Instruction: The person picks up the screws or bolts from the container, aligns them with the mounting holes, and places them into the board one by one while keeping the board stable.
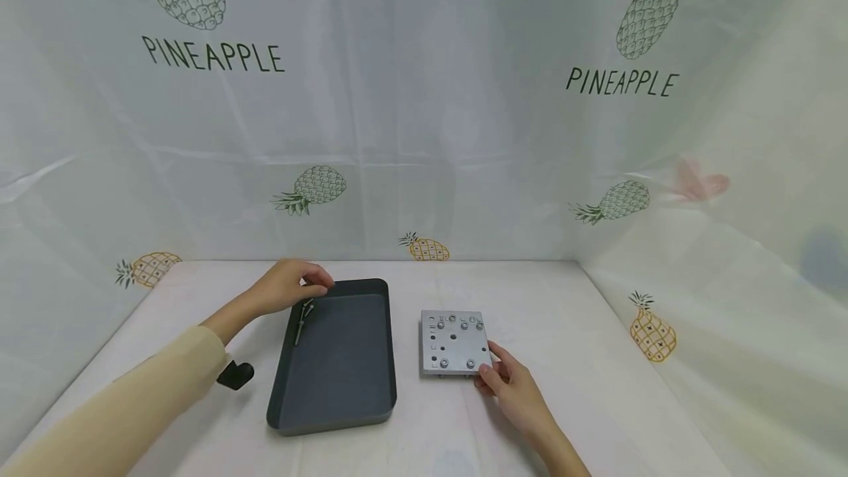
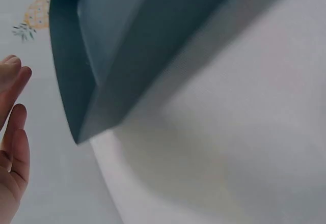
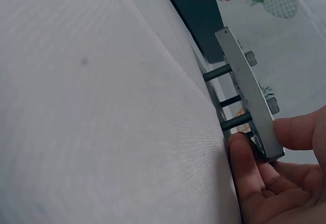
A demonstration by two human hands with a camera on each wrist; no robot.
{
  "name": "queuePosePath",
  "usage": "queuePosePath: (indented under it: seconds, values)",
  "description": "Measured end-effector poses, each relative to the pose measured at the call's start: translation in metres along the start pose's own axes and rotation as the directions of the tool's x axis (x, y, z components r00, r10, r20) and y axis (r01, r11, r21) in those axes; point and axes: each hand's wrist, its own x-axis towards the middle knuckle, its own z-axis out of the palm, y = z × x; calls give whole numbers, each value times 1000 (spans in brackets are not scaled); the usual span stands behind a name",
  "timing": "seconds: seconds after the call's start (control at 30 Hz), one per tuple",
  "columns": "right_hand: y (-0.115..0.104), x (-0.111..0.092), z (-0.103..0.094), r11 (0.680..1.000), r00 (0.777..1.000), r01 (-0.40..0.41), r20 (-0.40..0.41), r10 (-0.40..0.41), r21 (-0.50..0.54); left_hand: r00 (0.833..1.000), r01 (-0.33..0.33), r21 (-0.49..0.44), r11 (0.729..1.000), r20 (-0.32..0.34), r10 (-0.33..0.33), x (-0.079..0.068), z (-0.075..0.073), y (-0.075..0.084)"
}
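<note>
Two hands share the work, and only one of them has a sure hold. The right hand [image 1: 509, 389] grips the near right corner of a metal plate [image 1: 464, 348], with thumb on the edge and fingers bent below it. So the plate lies ahead and to the left of this grip, several screws [image 1: 444, 364] in its holes; their threaded ends point down to the cloth, but I cannot tell if all touch it.

Well to the left of this grip, the left hand [image 1: 297, 287] hangs over the far left corner of a dark tray [image 1: 344, 366]. Its fingers are loosely bent, and I see nothing between the tips. Just below it, loose screws [image 1: 301, 321] lie along the tray's left wall.

I judge that the step in hand is to fetch a screw while the plate is supported. The next move probably calls for lowering the fingertips and pinching one screw by its shaft, with the right grip steady.

Under both hands spreads a white cloth [image 1: 424, 436]. Beyond them rises a pale curtain [image 1: 450, 138] with printed pineapples [image 1: 320, 185] and words. Behind the left hand, at the cream sleeve [image 1: 152, 389], shows a black piece [image 1: 236, 374], whose use I cannot tell.
</note>
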Motion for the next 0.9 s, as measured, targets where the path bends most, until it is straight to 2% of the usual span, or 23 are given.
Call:
queuePosePath:
  seconds: [0.17, 0.37, 0.6, 0.8, 0.9]
  values:
    - [-1, 0, -1, 1000, 1000, -2, -8, 2, 4, 1000, -18, 24, 1000, 23, 18, -7, 0, -12]
    - [-2, 1, -1, 1000, 1000, -5, 0, 5, -5, 997, 0, 54, 999, 79, -4, -16, -3, -22]
    - [-1, 1, -1, 1000, 1000, 2, 9, -2, -1, 993, -30, 104, 994, 119, 17, -23, -1, -32]
    - [0, 1, 0, 1000, 1000, 4, 12, -4, 16, 988, -58, 121, 991, 149, 39, -24, 3, -35]
    - [0, 1, 0, 1000, 1000, 0, 10, 0, 17, 987, -48, 139, 989, 161, 26, -25, 4, -34]
